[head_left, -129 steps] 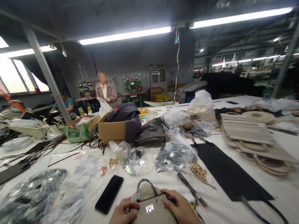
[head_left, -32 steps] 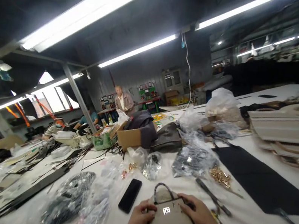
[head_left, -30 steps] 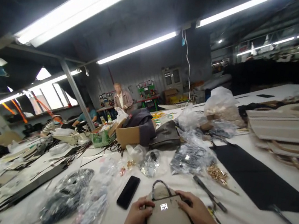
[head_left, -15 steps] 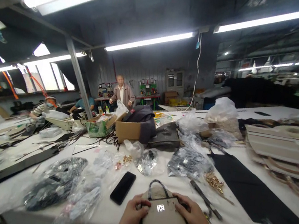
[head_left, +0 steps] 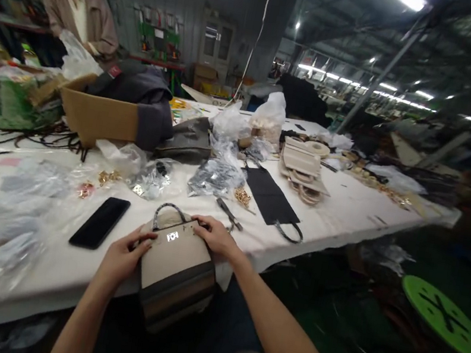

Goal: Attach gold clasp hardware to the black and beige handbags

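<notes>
A beige handbag (head_left: 177, 257) with a dark lower band leans at the table's front edge, close to my body. It has a shiny metal plate (head_left: 172, 236) on its face and a dark patterned handle (head_left: 170, 208) arching up from its top. My left hand (head_left: 125, 254) grips the bag's upper left edge, thumb on the front and fingers curled over. On the upper right edge my right hand (head_left: 215, 237) is closed the same way, with its fingertips behind the top partly hidden. A black phone (head_left: 100, 222) lies left of the bag.
Behind the bag lie a dark tool (head_left: 229, 214), gold hardware (head_left: 242, 196), plastic bags (head_left: 217, 178) and a black panel (head_left: 272, 195). A cardboard box (head_left: 101, 118) stands back left, beige pieces (head_left: 302, 169) back right. A person (head_left: 81, 18) stands across the table. A green stool (head_left: 447, 317) is at right.
My view has swung right and down, showing more of the bag's lower front, the floor and the stool. Both hands keep their hold on the bag's top edge.
</notes>
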A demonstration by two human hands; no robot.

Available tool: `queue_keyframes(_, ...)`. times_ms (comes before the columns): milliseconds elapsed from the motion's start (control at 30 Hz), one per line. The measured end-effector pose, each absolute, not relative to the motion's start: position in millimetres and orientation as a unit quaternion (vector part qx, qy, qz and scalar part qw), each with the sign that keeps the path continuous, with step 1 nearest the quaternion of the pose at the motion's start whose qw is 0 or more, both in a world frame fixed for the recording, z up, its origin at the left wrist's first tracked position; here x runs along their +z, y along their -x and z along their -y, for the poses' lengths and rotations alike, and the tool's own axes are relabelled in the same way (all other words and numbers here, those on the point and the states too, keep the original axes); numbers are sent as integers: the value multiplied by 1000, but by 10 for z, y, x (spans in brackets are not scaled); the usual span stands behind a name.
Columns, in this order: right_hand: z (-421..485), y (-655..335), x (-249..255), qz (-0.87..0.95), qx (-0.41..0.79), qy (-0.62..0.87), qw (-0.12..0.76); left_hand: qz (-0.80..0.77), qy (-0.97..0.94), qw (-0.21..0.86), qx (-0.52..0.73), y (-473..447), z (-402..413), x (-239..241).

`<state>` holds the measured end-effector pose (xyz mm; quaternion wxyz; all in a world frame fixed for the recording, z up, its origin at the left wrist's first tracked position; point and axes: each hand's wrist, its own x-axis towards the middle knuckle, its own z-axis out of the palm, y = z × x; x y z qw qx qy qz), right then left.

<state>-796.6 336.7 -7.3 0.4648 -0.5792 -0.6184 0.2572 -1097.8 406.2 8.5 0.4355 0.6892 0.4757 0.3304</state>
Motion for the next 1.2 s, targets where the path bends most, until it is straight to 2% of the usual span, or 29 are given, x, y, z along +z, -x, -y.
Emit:
queue_keyframes(300, -3420, 7902, -115, 630, 253, 588, 440, -464, -694, 455, 310, 11026, -4108, 39)
queue_keyframes(533, -3453, 7887, -110, 627, 265, 584, 442, -494, -705, 405, 307, 10978, -4090, 34)
queue_keyframes(833, -3395, 7932, -47, 609, 273, 584, 463, -485, -655, 464, 348, 10948, -4045, 92)
queue_keyframes(1200, -3366, 7969, -32, 585, 282, 590, 480, -504, -608, 533, 303, 10928, -3998, 354)
